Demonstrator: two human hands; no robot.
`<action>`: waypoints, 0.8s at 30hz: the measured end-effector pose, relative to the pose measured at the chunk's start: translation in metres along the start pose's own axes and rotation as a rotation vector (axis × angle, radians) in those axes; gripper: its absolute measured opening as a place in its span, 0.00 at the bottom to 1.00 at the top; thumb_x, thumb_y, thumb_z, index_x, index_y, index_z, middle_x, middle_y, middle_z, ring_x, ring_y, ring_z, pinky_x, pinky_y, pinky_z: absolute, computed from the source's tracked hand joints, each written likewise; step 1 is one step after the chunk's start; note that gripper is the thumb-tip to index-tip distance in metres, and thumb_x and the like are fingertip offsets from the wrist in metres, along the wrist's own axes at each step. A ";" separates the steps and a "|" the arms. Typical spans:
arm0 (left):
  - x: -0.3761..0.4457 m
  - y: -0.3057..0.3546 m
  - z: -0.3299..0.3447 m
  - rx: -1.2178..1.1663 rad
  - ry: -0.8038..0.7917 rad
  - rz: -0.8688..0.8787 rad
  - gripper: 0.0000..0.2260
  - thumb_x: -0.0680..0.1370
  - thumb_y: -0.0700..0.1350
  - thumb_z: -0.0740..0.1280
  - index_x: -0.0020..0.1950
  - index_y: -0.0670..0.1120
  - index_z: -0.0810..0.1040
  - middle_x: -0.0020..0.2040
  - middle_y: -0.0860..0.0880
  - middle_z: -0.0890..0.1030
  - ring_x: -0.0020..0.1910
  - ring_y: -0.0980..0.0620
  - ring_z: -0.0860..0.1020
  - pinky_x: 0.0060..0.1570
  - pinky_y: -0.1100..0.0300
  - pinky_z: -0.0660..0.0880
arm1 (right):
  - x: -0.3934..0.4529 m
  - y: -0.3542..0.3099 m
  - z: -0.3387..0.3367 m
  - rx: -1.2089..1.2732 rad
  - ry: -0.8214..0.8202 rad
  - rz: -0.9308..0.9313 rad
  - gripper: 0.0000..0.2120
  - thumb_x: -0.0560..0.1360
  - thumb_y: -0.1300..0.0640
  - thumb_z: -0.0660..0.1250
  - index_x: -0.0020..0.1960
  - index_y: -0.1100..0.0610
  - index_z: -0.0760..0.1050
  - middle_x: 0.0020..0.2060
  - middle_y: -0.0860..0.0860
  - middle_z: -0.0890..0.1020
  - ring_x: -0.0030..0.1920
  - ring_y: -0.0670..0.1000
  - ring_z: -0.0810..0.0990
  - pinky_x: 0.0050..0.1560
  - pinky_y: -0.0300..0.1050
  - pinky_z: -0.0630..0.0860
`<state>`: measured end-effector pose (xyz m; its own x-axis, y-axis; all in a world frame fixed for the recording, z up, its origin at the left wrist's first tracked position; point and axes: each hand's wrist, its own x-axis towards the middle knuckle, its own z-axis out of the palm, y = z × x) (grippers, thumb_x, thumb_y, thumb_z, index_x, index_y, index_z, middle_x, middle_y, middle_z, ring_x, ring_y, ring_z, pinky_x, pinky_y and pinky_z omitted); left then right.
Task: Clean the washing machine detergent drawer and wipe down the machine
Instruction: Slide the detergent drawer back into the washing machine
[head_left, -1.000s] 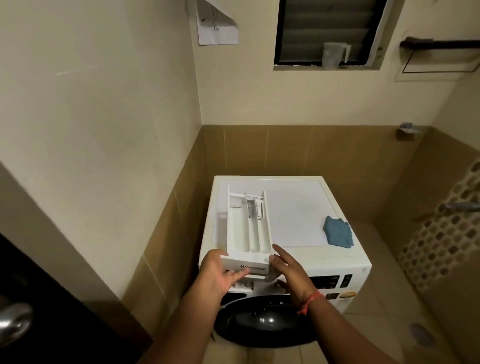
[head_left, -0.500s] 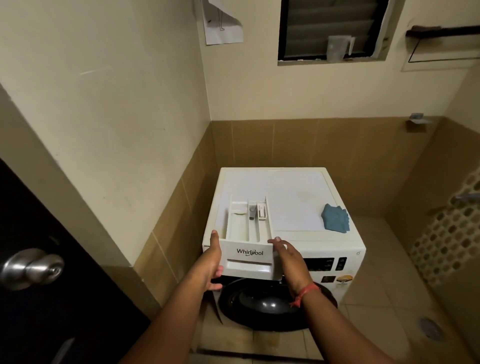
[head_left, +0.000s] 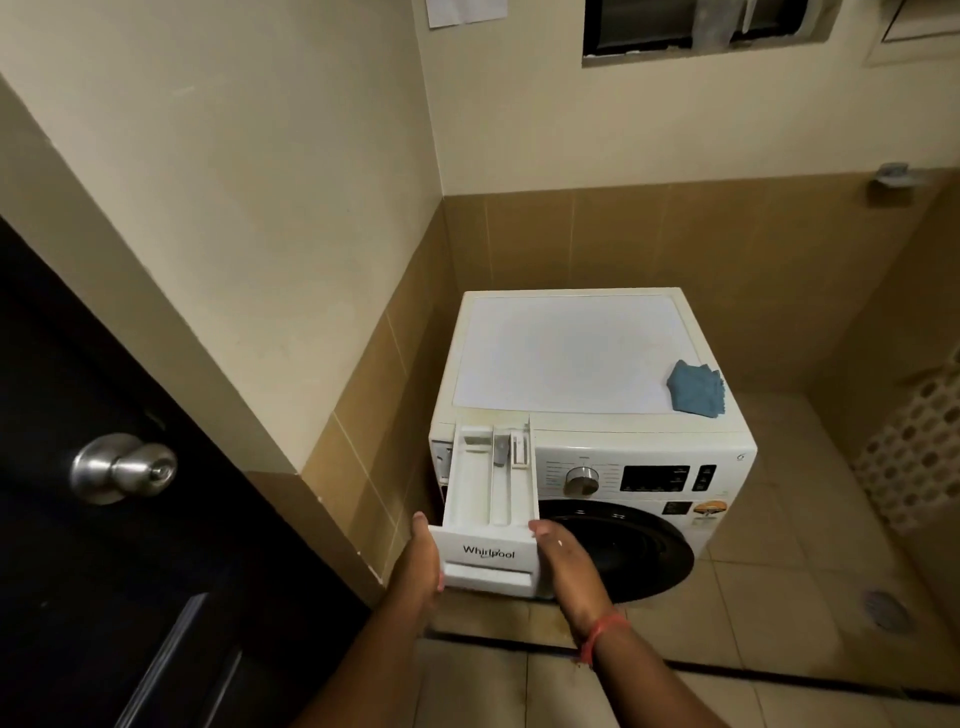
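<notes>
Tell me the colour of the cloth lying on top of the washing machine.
Blue; the cloth shows best in the head view.

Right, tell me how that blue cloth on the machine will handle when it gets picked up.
The blue cloth lies crumpled in soft folds on the washing machine top, so it will probably go floppy and drape when lifted. It looks thin, so likely light. Being fabric, it should not roll or slide off easily, though it sits near the right edge.

One head-worn wide-angle camera looks forward and steeply down from standing height into a tiled corner. The washing machine (head_left: 592, 415) sits right of the frame's centre at middle distance; both forearms enter from the bottom edge, nearest the lens. A dark door (head_left: 104, 519) fills the lower left, and walls bow with lens distortion.
</notes>
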<state>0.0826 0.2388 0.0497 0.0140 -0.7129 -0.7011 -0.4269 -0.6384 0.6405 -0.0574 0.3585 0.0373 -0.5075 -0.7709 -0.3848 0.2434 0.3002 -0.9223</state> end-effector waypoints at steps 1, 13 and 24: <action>0.005 -0.007 -0.002 0.009 0.002 -0.004 0.34 0.80 0.67 0.46 0.47 0.39 0.75 0.28 0.46 0.67 0.25 0.51 0.65 0.30 0.59 0.62 | -0.002 0.007 0.003 -0.009 -0.018 0.001 0.10 0.81 0.53 0.61 0.56 0.53 0.79 0.54 0.50 0.82 0.55 0.49 0.79 0.59 0.46 0.75; 0.060 -0.041 -0.034 0.084 -0.080 -0.121 0.25 0.80 0.60 0.48 0.56 0.43 0.73 0.36 0.43 0.73 0.34 0.48 0.72 0.41 0.58 0.67 | 0.007 0.049 0.046 0.004 -0.025 0.181 0.22 0.69 0.42 0.61 0.59 0.50 0.77 0.55 0.50 0.81 0.56 0.52 0.78 0.59 0.53 0.75; 0.096 -0.044 -0.047 0.154 -0.171 -0.113 0.22 0.83 0.59 0.48 0.56 0.43 0.70 0.51 0.38 0.81 0.48 0.43 0.80 0.49 0.53 0.73 | 0.014 0.060 0.068 -0.025 0.031 0.190 0.11 0.80 0.51 0.62 0.60 0.51 0.77 0.57 0.52 0.80 0.57 0.50 0.78 0.47 0.37 0.74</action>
<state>0.1456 0.1844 -0.0308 -0.0780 -0.5716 -0.8168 -0.5643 -0.6501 0.5088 0.0064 0.3278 -0.0206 -0.4796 -0.6815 -0.5527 0.3168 0.4529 -0.8334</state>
